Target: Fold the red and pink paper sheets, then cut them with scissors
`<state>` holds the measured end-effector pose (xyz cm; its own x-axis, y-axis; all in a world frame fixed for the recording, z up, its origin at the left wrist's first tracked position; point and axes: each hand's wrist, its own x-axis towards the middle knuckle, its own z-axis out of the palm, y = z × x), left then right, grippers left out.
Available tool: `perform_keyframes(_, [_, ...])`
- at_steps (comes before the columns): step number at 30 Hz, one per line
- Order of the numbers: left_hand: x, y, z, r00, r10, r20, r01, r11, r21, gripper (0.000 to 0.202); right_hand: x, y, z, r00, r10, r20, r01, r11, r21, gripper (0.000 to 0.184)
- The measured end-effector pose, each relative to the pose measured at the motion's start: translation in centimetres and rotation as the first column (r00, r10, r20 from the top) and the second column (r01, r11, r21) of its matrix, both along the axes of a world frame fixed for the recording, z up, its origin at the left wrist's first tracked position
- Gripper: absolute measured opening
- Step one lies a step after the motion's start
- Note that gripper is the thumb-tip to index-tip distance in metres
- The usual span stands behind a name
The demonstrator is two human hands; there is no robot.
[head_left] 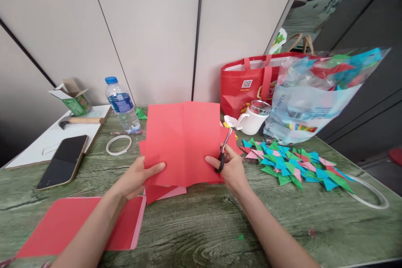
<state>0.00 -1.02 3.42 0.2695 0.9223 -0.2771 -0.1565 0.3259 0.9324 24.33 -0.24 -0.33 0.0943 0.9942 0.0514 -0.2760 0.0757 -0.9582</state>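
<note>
A red sheet of paper [166, 138] with a vertical crease down its middle is held up by both hands, tilted toward me. My left hand [141, 176] pinches its left edge, thumb on the front. At the right edge my right hand [230, 165] grips the paper with the thumb in front, and also keeps a pair of scissors [221, 161] with black handles, blades pointing up. More red and pink sheets [157, 194] lie behind and below the held one, partly hidden. A stack of red and pink paper [72, 222] rests at the lower left, partly under my left forearm.
Folded colored paper pieces [292, 165] spread at right beside a white ring [373, 192]. Behind stand a white mug [253, 119], a red bag [232, 88] and a plastic paper bag [292, 113]. Leftward are a bottle [121, 104], tape ring [118, 145], phone [63, 161], hammer [81, 120] and box [75, 102].
</note>
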Motion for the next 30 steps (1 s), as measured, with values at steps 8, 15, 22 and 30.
perform_keyframes(8, [0.5,0.4,0.0,0.997,0.055,-0.046,-0.053,0.998,0.03,0.03,1.1,0.7,0.4,0.982,-0.167,0.092,0.164,0.986,0.039,0.048])
perform_keyframes(15, [0.6,0.5,-0.4,0.992,0.113,-0.06,-0.113,0.994,0.003,0.032,0.9,0.8,-0.2,0.974,-0.217,0.067,0.219,0.975,-0.041,0.048])
perform_keyframes(22, [0.6,1.1,-0.9,0.921,0.39,-0.019,-0.379,0.906,0.189,0.032,0.8,0.3,0.7,0.947,-0.317,0.056,0.308,0.943,0.127,0.036])
perform_keyframes(30, [0.5,1.2,-0.4,0.868,0.487,0.096,-0.496,0.845,0.199,0.023,-2.4,-2.2,0.5,0.78,0.621,0.081,-0.621,0.783,-0.022,0.035])
